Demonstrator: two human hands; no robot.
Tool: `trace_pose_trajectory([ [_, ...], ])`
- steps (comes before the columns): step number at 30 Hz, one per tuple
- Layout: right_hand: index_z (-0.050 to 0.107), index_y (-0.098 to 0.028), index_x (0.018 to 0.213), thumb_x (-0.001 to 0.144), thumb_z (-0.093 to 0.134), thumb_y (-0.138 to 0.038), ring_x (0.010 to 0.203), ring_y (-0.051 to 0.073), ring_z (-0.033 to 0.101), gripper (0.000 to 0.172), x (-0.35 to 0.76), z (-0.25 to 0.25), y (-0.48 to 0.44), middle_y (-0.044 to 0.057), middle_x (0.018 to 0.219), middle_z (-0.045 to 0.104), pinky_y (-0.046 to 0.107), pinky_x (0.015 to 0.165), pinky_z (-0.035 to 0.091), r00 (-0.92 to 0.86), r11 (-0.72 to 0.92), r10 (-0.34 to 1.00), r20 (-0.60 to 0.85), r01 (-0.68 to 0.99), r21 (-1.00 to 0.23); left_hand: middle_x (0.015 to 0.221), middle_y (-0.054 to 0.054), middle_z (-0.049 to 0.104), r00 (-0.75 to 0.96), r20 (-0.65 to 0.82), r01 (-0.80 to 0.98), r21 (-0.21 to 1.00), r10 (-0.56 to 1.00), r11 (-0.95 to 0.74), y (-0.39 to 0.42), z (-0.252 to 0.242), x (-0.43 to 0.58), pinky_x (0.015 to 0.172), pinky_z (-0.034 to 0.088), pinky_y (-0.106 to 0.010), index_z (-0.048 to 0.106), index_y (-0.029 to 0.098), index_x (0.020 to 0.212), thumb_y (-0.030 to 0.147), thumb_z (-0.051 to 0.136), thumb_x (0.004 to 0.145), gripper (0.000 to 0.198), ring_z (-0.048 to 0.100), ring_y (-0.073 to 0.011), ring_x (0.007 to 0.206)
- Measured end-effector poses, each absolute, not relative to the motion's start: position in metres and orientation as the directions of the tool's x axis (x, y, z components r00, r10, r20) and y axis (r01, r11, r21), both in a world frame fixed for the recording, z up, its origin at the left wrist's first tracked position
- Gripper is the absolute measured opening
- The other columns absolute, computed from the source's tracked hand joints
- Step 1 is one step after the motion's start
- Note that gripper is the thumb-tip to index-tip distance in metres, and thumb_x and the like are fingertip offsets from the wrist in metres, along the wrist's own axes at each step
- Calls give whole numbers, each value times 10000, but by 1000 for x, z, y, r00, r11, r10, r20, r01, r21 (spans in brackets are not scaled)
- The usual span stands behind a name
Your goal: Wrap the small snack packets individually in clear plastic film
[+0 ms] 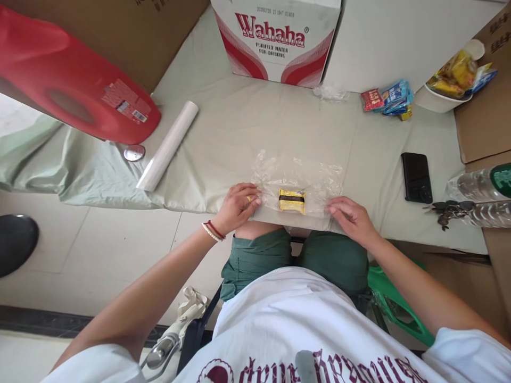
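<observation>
A small yellow snack packet [291,200] lies on a sheet of clear plastic wrap [299,175] spread near the front edge of a surface covered in pale green cloth [239,138]. My left hand [238,206] rests on the wrap's left edge, fingers curled and pinching the film just left of the packet. At the wrap's lower right corner, my right hand [351,217] has its fingers pressed down on the film. A ring and bead bracelets are on my left hand and wrist.
A roll of plastic wrap [167,145] lies at the left, beside a red container [72,85]. A Wahaha water carton [277,40] stands at the back. Snack packets [389,98], a bowl of snacks [453,80], a black phone [416,177], keys [445,211] and water bottles [481,197] sit at the right.
</observation>
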State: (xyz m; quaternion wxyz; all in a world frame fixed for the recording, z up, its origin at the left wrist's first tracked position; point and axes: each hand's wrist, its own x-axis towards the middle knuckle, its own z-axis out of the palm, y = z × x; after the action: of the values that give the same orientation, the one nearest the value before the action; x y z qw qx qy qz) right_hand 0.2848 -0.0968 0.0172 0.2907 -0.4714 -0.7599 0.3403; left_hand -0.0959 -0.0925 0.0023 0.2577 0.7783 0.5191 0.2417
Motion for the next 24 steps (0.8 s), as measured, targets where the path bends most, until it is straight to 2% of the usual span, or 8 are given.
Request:
trace_pose_trajectory([
  [3,739,-243,840,995,604,-575,776,202,664,390,285,20,-77,31,814,701,339,708,535,-245,165,969,30,555,-815,844,-75,738,220,110,672,703,969,-233,-76,4,-90,993,539,-448,633,248,723,445,490,1020,384,672,-261,1074],
  [6,665,-229,721,940,649,-595,624,173,546,427,288,15,-61,-3,654,589,308,592,434,-113,20,991,-66,631,-776,706,-59,629,85,98,768,627,992,-128,-63,-2,-86,899,528,-468,540,250,641,458,589,944,371,611,-271,896],
  [10,657,-229,784,879,713,-528,654,185,551,318,296,4,-50,22,761,641,312,594,411,-82,32,995,-60,813,-581,780,-84,625,-65,124,843,537,990,-12,-62,-14,-84,900,503,-513,557,244,646,431,685,861,312,567,-312,944],
  [12,690,-227,922,870,709,-505,690,203,570,283,298,6,-48,53,882,669,327,601,436,-73,74,997,21,867,-493,835,-89,633,-105,144,842,540,984,11,-67,-18,-84,926,497,-524,597,241,687,420,685,866,268,560,-323,993],
  [15,699,-214,1128,938,624,-448,781,238,616,310,287,21,-51,110,1060,675,381,670,513,-51,153,974,222,869,-471,868,-84,629,-145,165,823,568,976,26,-73,-20,-84,949,501,-517,627,241,739,388,681,876,208,557,-319,1028],
  [19,741,-248,1169,1043,487,-326,995,269,667,294,246,42,-61,114,1082,696,428,879,571,-334,461,886,322,712,-530,864,-72,630,-173,162,806,590,972,45,-74,-22,-83,960,512,-496,637,239,789,350,670,886,150,571,-300,1020],
  [22,736,-299,1282,1058,467,-275,1149,264,660,351,211,36,-65,96,1289,700,405,919,589,-601,605,772,208,594,-530,839,-66,630,-233,158,788,608,960,91,-70,-25,-87,916,532,-472,627,243,792,351,650,898,153,584,-290,985],
  [24,710,-304,1350,1057,480,-270,1210,275,649,374,194,22,-64,88,1414,661,407,917,601,-653,611,749,114,612,-502,868,-70,639,-299,165,777,614,940,140,-69,-24,-91,891,541,-471,629,245,811,349,642,896,135,592,-282,946],
])
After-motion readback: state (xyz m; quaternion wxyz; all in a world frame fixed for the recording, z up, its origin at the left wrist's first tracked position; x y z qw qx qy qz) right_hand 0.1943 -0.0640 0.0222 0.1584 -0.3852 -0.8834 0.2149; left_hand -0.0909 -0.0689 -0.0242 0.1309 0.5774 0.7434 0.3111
